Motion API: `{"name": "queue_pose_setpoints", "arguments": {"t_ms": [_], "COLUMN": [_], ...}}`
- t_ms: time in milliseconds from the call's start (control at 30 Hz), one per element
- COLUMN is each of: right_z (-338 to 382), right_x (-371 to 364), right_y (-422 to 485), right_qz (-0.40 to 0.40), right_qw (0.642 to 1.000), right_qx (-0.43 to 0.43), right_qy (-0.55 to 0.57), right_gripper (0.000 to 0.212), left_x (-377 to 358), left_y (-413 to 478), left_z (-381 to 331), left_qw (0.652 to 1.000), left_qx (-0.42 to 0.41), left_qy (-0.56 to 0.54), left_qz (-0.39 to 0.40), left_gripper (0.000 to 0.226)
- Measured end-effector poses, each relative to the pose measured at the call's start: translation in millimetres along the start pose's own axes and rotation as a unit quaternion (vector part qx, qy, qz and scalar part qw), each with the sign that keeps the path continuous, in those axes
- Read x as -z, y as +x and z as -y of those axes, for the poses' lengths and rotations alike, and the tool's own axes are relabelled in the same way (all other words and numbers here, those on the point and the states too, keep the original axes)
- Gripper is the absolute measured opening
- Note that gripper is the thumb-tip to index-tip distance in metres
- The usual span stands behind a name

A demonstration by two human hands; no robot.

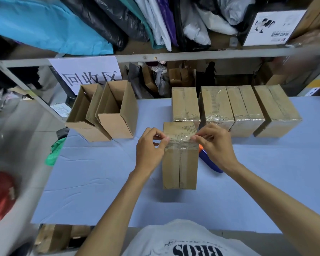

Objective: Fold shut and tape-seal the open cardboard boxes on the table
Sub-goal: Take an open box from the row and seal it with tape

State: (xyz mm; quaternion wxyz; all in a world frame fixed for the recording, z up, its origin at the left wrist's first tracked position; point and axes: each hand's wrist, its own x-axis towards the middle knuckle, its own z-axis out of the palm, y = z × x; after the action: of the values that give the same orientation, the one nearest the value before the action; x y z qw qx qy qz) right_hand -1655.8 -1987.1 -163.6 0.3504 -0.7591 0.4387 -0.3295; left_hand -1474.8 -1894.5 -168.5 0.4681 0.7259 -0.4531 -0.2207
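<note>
A closed cardboard box stands in the middle of the table, its flaps meeting in a centre seam. A strip of clear tape lies across the box's top edge. My left hand pinches the tape's left end and my right hand pinches its right end, both against the box. Two open boxes stand at the back left with flaps up. Several taped boxes stand in a row at the back right.
A blue and orange tape dispenser lies just right of the box, partly under my right wrist. A green bag hangs at the table's left edge. Metal shelving with bags and a paper sign rises behind the blue table.
</note>
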Motion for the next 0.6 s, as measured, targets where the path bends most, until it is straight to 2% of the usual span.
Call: {"name": "queue_pose_setpoints", "arguments": {"t_ms": [200, 400, 467, 500, 567, 600], "right_z": [-1, 12, 17, 17, 18, 19], "right_x": [-5, -3, -5, -4, 1, 4], "right_y": [5, 15, 16, 18, 23, 25], "right_qz": [0.006, 0.066, 0.06, 0.054, 0.049, 0.049], "right_qw": [0.982, 0.98, 0.977, 0.97, 0.94, 0.922], "right_qx": [-0.134, -0.157, -0.165, -0.187, -0.264, -0.299], "right_qy": [0.132, 0.105, 0.122, 0.144, 0.21, 0.24], "right_gripper": [0.011, 0.022, 0.011, 0.019, 0.058, 0.064], "left_x": [-2, -3, -2, 0, 3, 4], "left_y": [7, 12, 15, 17, 22, 24], "left_z": [-2, -7, -12, -13, -14, -13], "left_qw": [0.998, 0.996, 0.994, 0.991, 0.979, 0.971], "left_qx": [0.021, 0.073, 0.106, 0.127, 0.18, 0.208], "left_qy": [0.042, 0.034, 0.001, -0.025, -0.088, -0.115], "left_qz": [0.034, 0.044, 0.023, 0.017, 0.025, 0.033], "left_gripper": [0.019, 0.017, 0.011, 0.024, 0.058, 0.068]}}
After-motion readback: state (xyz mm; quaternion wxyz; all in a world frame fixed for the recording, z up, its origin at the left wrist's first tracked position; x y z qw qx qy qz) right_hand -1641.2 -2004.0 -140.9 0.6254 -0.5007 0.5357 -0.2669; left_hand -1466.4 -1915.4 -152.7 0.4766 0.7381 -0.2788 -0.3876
